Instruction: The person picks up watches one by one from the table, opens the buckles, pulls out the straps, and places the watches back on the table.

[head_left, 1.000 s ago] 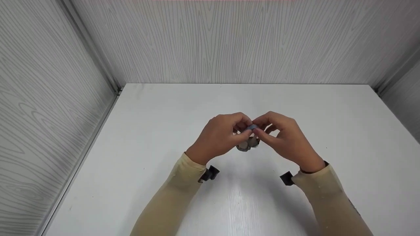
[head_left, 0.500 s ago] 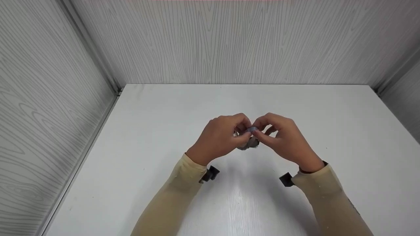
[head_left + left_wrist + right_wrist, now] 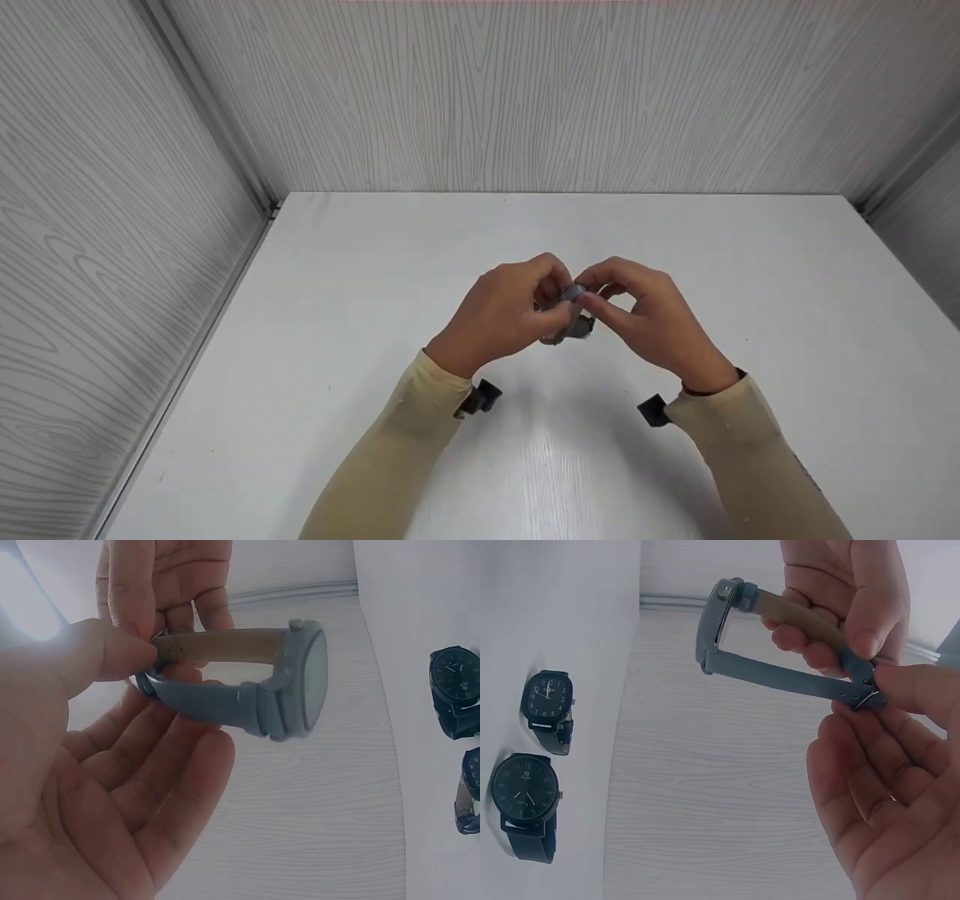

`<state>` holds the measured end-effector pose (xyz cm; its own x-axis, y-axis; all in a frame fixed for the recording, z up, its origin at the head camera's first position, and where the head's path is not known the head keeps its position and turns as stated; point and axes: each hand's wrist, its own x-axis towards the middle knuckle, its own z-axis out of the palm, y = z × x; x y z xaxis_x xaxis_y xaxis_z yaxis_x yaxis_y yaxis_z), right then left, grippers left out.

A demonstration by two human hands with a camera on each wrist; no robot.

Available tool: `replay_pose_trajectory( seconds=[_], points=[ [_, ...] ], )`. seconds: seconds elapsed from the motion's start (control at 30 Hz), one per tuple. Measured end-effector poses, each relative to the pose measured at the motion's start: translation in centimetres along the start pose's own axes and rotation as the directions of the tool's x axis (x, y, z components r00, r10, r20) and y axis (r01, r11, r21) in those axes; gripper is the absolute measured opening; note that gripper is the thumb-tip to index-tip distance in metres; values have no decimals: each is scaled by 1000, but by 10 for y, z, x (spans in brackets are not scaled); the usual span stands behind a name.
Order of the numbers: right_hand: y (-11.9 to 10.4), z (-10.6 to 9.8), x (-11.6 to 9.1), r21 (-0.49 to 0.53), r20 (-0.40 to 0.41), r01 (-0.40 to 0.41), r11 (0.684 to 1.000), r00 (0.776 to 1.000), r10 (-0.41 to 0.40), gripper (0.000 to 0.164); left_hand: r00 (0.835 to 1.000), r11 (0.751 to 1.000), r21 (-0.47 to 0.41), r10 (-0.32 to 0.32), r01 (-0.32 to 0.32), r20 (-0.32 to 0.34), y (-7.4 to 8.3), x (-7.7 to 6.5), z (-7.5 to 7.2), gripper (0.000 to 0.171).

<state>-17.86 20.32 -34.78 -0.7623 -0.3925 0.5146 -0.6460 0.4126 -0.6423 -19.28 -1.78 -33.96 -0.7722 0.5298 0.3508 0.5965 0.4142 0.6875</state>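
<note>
Over white table (image 3: 375, 255), blue watch (image 3: 300, 686), wood-grain walls (image 3: 480, 97)

Square black watch (image 3: 548, 699) near round black watch (image 3: 525, 786) on white table (image 3: 375, 255); wood-grain wall (image 3: 480, 97) behind

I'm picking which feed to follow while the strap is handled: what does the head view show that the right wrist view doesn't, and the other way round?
Only the head view: the beige sleeves and the black devices at the wrists.
Only the right wrist view, clearly: the watch case, the buckle, and the dials of the squarish dark watch and the round dark watch.
Both: the left hand and right hand pinching the blue-grey strap, the white table and the wood-grained wall.
</note>
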Motion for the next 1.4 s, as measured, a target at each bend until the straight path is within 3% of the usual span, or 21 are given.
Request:
replay_pose_trajectory(
  seconds=[0.13,0.33,0.63,1.07,1.4],
  points=[
    [1,-1,0,-17,-31,-7,1000,1000,7,14,1000,999,32,-8,8,-19,-1,1,0,15],
    [1,-3,1,-39,-70,-27,999,997,24,24,997,993,100,61,-56,-55,-1,3,0,18],
    [0,-3,1,-53,-22,-49,997,999,47,13,993,985,149,97,-87,-63,-1,2,0,18],
    [-2,-4,3,-23,-15,2,1000,1000,-3,11,989,983,144,129,-117,-72,-3,4,1,17],
    [-3,-4,1,-33,-38,-42,999,998,40,14,990,982,152,122,-109,-76,0,4,1,17]
  ],
)
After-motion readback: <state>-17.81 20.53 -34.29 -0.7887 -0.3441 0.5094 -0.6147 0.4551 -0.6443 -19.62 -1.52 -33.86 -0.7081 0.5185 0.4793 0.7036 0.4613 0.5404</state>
